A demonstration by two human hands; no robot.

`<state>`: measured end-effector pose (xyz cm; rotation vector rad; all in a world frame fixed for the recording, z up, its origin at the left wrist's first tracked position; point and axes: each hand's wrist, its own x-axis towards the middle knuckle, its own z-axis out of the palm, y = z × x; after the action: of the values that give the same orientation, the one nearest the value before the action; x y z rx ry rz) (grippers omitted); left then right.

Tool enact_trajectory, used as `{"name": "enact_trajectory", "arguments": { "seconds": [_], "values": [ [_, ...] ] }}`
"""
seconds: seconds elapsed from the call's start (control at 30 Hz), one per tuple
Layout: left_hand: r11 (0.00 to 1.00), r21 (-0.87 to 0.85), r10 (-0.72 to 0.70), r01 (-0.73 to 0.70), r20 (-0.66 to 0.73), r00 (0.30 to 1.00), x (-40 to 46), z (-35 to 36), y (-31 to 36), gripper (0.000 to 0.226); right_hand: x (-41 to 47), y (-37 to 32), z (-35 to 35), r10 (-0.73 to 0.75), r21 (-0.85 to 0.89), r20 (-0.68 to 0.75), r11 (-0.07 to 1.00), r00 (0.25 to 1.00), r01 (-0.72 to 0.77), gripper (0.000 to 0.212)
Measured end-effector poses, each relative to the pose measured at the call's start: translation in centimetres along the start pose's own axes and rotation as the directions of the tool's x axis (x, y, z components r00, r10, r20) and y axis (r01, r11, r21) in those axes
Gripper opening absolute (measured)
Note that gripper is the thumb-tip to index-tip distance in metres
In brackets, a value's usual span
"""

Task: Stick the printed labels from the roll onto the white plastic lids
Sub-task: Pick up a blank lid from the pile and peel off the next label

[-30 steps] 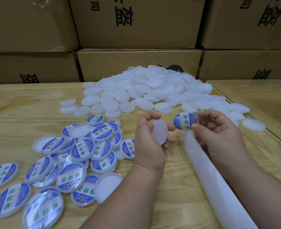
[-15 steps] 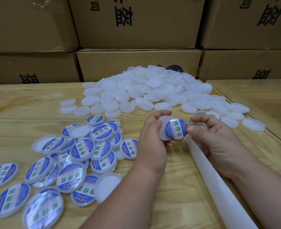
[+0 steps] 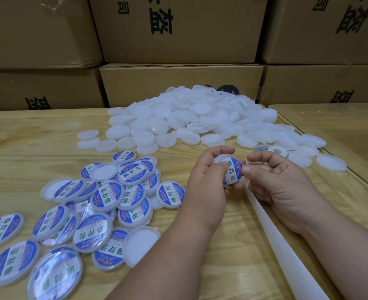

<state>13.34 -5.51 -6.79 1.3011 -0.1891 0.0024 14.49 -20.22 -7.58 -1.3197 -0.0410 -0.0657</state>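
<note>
My left hand (image 3: 207,182) holds a white plastic lid (image 3: 222,158) upright between curled fingers and thumb. A round blue-and-white printed label (image 3: 233,171) lies on the lid's face. My right hand (image 3: 278,182) pinches the label's right edge against the lid with thumb and forefinger. The label roll (image 3: 269,151) sits just behind my right hand, partly hidden by it. Its white backing strip (image 3: 282,241) trails toward me under my right wrist. A big heap of bare white lids (image 3: 191,120) lies at the back of the table.
Several labelled lids (image 3: 105,198) lie scattered on the left of the wooden table (image 3: 27,148). Cardboard boxes (image 3: 178,83) are stacked along the back. A second table (image 3: 341,126) adjoins on the right.
My right hand brought the peeled label leftward from the roll onto the lid in my left hand. The label now lies against the lid's face, and both hands have closed together.
</note>
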Motion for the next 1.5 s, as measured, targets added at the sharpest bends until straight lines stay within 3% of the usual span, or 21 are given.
{"name": "enact_trajectory", "arguments": {
  "seconds": [0.57, 0.7, 0.83, 1.17, 1.37, 1.5],
  "values": [
    [0.984, 0.156, 0.086, -0.083, -0.014, 0.996, 0.3, 0.0, -1.1, 0.024, -0.1, -0.1, 0.0, -0.019, -0.04, -0.037, 0.999, 0.999, 0.018, 0.04],
    [0.982, 0.165, 0.101, -0.095, -0.03, 0.994, 0.4, 0.0, -1.4, 0.037, -0.1, -0.1, -0.2, -0.013, -0.032, -0.036, 0.999, 0.999, 0.012, 0.013],
    [0.982, 0.16, 0.113, -0.103, -0.053, 0.992, 0.5, 0.1, -1.5, 0.042, -0.2, -0.1, -0.3, -0.001, 0.008, -0.029, 1.0, 1.0, 0.001, 0.012],
    [0.991, 0.124, 0.064, -0.05, -0.112, 0.992, 0.6, -0.1, -1.3, 0.023, -0.6, -0.3, -0.2, -0.031, 0.012, -0.059, 0.999, 0.998, 0.032, 0.014],
    [0.994, 0.092, 0.082, -0.06, -0.258, 0.963, 0.7, -0.4, -0.8, 0.005, -0.5, -0.3, -0.7, -0.169, -0.033, -0.221, 0.986, 0.961, 0.166, 0.016],
    [0.999, -0.032, 0.031, -0.041, -0.258, 0.966, 0.8, -0.6, -0.6, 0.029, -0.2, -0.5, -1.7, -0.326, -0.256, -0.449, 0.939, 0.832, 0.23, 0.018]
  ]
}}
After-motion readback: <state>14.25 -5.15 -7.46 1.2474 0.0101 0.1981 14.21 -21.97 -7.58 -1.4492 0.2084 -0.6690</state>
